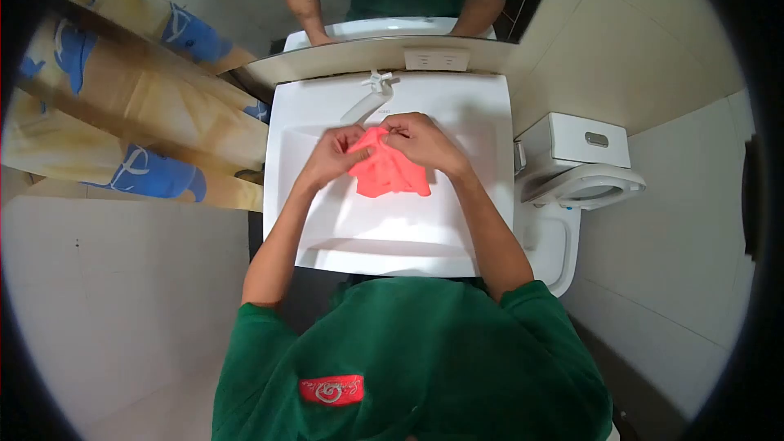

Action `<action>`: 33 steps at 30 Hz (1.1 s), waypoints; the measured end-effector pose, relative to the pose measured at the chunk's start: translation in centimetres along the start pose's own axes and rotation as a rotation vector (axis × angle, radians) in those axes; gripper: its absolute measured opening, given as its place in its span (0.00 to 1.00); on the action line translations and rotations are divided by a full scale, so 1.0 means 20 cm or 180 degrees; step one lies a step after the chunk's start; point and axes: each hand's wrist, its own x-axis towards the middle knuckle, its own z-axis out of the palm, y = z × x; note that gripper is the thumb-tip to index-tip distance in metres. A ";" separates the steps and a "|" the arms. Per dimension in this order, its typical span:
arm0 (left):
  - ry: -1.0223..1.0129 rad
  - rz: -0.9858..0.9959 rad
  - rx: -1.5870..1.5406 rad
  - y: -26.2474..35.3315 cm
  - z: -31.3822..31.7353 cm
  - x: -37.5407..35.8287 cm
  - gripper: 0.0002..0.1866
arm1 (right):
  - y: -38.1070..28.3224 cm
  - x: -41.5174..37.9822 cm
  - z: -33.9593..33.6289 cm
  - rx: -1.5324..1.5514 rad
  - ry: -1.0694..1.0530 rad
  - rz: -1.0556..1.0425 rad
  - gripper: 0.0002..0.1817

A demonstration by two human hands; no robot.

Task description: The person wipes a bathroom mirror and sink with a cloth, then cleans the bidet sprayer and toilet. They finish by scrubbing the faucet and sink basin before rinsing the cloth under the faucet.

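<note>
Between my two hands hangs a bright coral-pink cloth (392,177), its upper edge bunched and its lower part spread loosely over the basin. My left hand (336,155) pinches the cloth's left upper side with thumb and fingers. At the top right of the cloth, my right hand (420,140) grips it with the fingers closed. Both hands are over the white sink (327,255), close to the white faucet (371,102), whose spout points toward my left hand. The fingertips are partly hidden in the folds.
Behind the sink is a mirror (392,28) with a white outlet plate (437,59) at its lower edge. A patterned shower curtain (163,170) hangs at the left. To the right stands a white toilet (563,233) with its tank and raised seat.
</note>
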 end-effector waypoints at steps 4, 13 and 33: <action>0.1314 0.1021 0.0472 -0.07 -0.21 0.16 0.09 | 0.05 0.05 0.07 0.0923 0.0793 -0.0049 0.12; -0.0090 0.0584 -0.0468 -0.37 -0.24 0.64 0.24 | 0.24 0.44 -0.02 -0.0096 0.1452 0.0203 0.16; -0.0877 0.0096 -0.1602 -0.56 -0.33 0.88 0.13 | 0.30 0.46 0.04 0.0646 0.1778 0.0283 0.14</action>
